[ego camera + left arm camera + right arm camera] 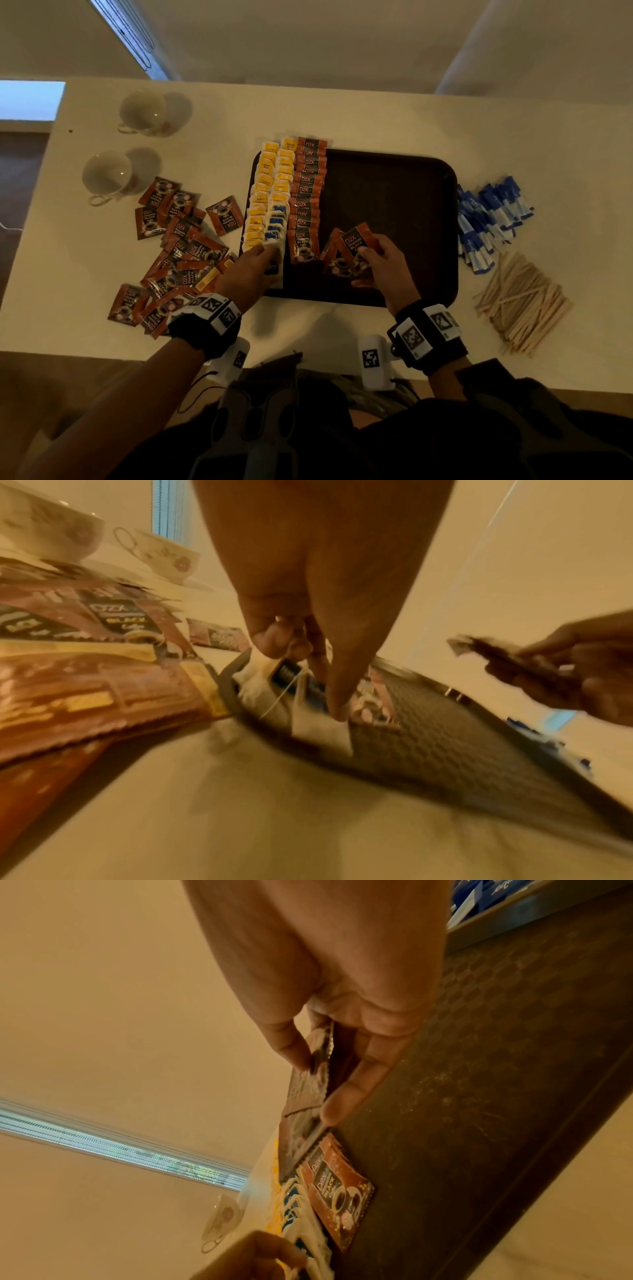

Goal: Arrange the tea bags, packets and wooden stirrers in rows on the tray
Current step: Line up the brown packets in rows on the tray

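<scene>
Both wrists carried black straps with printed marker blocks at the near edge of the desk [342, 113]. My left hand [251, 265] sat at the near left corner of the dark tray [394, 192]. In the left wrist view its thumb and fingers [274, 639] pinched a string and a white tea bag [322, 731] lying over the tray's near rim, with one finger pointing down onto the bag. My right hand [380, 257] held a small fan of brown coffee packets [349, 250] above the tray floor, thumb on top and fingers beneath, clamped on them.

I logged three columns on the tray's left side. From left to right: yellow-tagged tea bags [262, 202], a second column of tea bags turning to blue tags [274, 228] at the near end, and a row of overlapping coffee packets [308, 192]. The far ends of these columns overhung the tray's far rim. The right half of the tray floor showed bare textured surface.

Off the tray, loose coffee packets [178, 246] lay scattered on the desk to the left. Blue-and-white sachets [489, 219] were heaped just beside the tray's right rim, and wooden stirrers [520, 301] lay in a pile nearer than those. Two white cups [144, 111] stood at the far left of the desk.
</scene>
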`<action>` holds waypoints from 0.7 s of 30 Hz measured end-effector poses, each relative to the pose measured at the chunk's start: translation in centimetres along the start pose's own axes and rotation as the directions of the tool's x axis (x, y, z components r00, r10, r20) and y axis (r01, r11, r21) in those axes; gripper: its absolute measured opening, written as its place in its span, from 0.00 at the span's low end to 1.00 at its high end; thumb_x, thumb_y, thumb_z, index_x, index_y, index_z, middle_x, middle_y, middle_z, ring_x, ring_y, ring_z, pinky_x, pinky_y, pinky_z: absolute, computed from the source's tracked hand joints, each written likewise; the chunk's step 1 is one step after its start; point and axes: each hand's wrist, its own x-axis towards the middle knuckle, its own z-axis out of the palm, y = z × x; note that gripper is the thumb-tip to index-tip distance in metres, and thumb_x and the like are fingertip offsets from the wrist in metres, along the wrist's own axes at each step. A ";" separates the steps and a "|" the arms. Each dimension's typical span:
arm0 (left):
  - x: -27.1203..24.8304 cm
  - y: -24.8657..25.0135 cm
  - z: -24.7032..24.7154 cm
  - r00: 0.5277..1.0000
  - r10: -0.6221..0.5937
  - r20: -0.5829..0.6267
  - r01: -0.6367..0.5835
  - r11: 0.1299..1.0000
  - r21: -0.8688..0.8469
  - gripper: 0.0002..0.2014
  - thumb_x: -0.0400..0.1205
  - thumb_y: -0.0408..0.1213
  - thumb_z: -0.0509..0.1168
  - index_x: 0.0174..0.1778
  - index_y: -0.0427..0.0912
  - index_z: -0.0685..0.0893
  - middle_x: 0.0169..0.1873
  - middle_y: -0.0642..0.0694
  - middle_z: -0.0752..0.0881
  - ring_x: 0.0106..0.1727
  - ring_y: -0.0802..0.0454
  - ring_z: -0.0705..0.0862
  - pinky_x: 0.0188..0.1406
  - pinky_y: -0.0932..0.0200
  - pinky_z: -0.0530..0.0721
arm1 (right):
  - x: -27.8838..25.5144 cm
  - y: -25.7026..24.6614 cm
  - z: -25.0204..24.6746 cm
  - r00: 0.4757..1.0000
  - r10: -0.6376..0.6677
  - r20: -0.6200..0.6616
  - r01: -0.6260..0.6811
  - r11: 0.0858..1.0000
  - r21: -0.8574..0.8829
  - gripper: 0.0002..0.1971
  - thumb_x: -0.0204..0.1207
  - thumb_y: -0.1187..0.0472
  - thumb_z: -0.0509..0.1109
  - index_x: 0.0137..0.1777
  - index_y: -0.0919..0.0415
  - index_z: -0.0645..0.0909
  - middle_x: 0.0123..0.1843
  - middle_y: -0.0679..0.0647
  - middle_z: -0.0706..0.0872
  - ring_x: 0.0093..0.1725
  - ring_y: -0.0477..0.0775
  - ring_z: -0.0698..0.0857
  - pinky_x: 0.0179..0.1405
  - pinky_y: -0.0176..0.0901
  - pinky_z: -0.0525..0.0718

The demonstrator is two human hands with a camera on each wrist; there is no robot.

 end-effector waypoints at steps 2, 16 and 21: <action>0.3 1.0 -0.7 0.998 0.043 -0.043 -0.047 0.993 -0.106 0.14 0.79 0.40 0.69 0.58 0.43 0.79 0.55 0.47 0.78 0.50 0.53 0.78 0.43 0.64 0.73 | 0.0 0.1 0.1 1.000 -0.003 0.019 0.003 1.000 0.001 0.09 0.83 0.64 0.61 0.61 0.57 0.73 0.58 0.55 0.79 0.50 0.53 0.84 0.29 0.39 0.88; 2.2 5.5 -0.9 0.987 0.010 0.158 0.110 0.674 -0.730 0.07 0.77 0.33 0.70 0.36 0.44 0.79 0.34 0.47 0.87 0.31 0.61 0.86 0.24 0.68 0.81 | -0.1 1.1 0.8 0.997 -0.029 0.072 0.031 0.999 -0.031 0.12 0.82 0.65 0.62 0.64 0.61 0.73 0.59 0.54 0.78 0.54 0.55 0.83 0.32 0.42 0.90; 2.1 4.9 -0.9 0.992 0.034 0.122 0.062 0.711 -0.700 0.05 0.81 0.34 0.66 0.39 0.41 0.81 0.36 0.46 0.84 0.30 0.63 0.83 0.21 0.69 0.79 | 0.3 1.8 0.5 0.999 -0.032 0.002 0.032 0.996 -0.079 0.09 0.80 0.66 0.65 0.60 0.59 0.75 0.59 0.57 0.80 0.55 0.55 0.83 0.35 0.42 0.90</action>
